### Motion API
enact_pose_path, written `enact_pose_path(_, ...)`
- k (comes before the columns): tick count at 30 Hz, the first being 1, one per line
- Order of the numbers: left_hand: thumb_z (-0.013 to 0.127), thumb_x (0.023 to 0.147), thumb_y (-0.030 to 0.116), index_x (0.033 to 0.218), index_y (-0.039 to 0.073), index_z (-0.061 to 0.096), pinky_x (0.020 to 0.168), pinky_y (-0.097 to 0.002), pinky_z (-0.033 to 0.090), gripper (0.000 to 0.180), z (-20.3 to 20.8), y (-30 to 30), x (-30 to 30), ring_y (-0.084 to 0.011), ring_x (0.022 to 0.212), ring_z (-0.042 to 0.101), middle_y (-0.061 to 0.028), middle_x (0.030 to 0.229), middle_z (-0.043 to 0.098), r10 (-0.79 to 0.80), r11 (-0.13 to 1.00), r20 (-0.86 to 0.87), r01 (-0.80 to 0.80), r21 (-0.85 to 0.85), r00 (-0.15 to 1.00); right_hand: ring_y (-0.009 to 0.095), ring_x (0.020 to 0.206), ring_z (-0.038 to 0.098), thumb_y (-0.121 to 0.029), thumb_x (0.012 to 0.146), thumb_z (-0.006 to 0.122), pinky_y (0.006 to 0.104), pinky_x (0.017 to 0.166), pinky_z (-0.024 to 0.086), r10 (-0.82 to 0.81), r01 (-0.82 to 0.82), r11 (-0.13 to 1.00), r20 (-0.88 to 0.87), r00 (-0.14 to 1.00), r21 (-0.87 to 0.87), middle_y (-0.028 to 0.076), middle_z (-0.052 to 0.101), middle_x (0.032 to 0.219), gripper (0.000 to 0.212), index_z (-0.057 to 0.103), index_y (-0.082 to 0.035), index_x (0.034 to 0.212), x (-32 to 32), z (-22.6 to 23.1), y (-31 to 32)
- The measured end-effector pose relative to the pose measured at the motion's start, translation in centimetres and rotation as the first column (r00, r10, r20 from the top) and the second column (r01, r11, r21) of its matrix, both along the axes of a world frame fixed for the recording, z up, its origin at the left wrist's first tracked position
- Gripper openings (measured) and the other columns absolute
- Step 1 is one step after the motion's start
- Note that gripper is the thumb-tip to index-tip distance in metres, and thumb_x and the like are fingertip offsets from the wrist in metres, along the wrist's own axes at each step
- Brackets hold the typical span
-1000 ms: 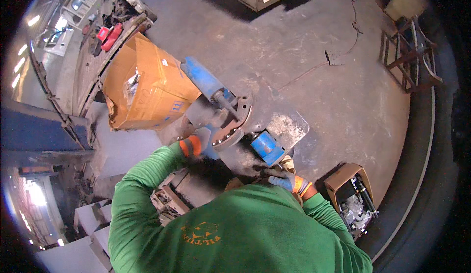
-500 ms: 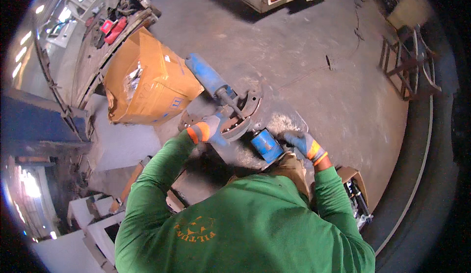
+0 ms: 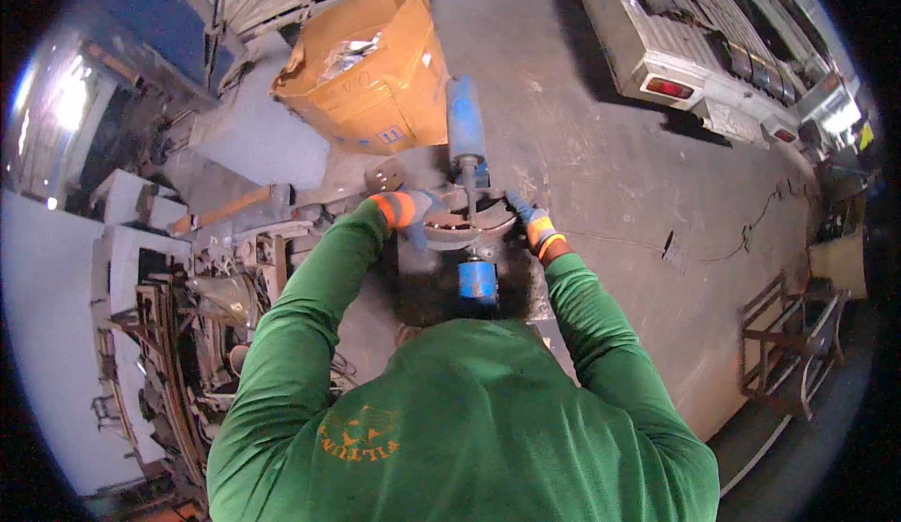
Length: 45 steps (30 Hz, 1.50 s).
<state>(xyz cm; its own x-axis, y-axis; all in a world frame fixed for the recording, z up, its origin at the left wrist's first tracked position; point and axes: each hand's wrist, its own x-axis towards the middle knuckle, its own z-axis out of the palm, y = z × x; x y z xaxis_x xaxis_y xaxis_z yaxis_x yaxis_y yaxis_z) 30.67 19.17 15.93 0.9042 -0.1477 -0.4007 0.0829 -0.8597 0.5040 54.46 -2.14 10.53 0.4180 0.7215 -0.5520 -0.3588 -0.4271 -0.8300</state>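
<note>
Left hand [image 3: 424, 212] grasps the curved shoe [image 3: 450, 235] between upper blue cylinder [image 3: 465, 123] and lower blue cylinder [image 3: 478, 280], right hand [image 3: 531, 217] at its right end, closure unclear; best steadied square to the rod [image 3: 469, 184].

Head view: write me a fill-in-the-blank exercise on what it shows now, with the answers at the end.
1. The person's sleeves are ____.
2. The curved metal part lies ____ the left hand and the right hand.
3. The upper cylinder and the lower cylinder are both coloured ____.
4. The open cardboard box stands to the ____ of the upper cylinder.

Missing words: green; between; blue; left.
</note>
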Motion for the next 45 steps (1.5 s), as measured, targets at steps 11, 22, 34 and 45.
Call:
enact_pose_path(11,0.072,0.072,0.027,0.112,0.009,0.057,0.078,-0.0372,0.045,0.047,10.9,-0.7,0.6,-0.0305,0.094,0.057,-0.0173,0.104,0.059,0.405,0.912,0.510,-0.293,-0.288,0.759,0.023,0.088,0.057,-0.049,0.072,0.068,0.0326,0.081,0.042,-0.237,0.237,0.971,-0.110,0.965,-0.018,0.012,0.064,0.098,0.060,0.063,0.004,0.099,1.5,-6.9,0.8)
enact_pose_path(22,0.050,0.088,0.025,0.115,0.010,0.052,0.085,-0.0353,0.045,0.031,-9.9,9.9,-7.2,-0.0200,0.100,0.053,-0.0059,0.112,0.056,0.806,0.581,0.391,-0.721,-0.378,0.444,0.016,0.092,0.058,-0.026,0.069,0.078,0.0274,0.082,0.046,-0.216,0.217,0.975,-0.014,0.976,0.053,0.007,0.063,0.103,0.049,0.060,0.001,0.106,-1.0,1.5,-0.7)
enact_pose_path(34,0.051,0.086,0.013,0.111,0.010,0.052,0.088,-0.0344,0.044,0.026,-6.5,5.0,-6.1,-0.0212,0.101,0.055,-0.0069,0.111,0.058,0.736,0.674,0.447,-0.614,-0.411,0.509,0.017,0.078,0.059,-0.018,0.072,0.075,0.0305,0.067,0.050,-0.266,0.275,0.958,-0.106,0.958,0.081,0.006,0.061,0.094,0.036,0.059,-0.002,0.100,-1.8,3.5,-0.7)
enact_pose_path(45,0.044,0.089,0.016,0.110,0.009,0.051,0.089,-0.0354,0.045,0.023,-6.5,4.6,-4.8,-0.0211,0.102,0.055,-0.0079,0.110,0.058,0.820,0.554,0.260,-0.589,-0.588,0.511,0.016,0.081,0.058,-0.016,0.074,0.073,0.0296,0.071,0.048,-0.286,0.296,0.953,-0.126,0.950,0.071,0.006,0.061,0.096,0.037,0.058,-0.001,0.104,-2.0,3.6,-1.2)
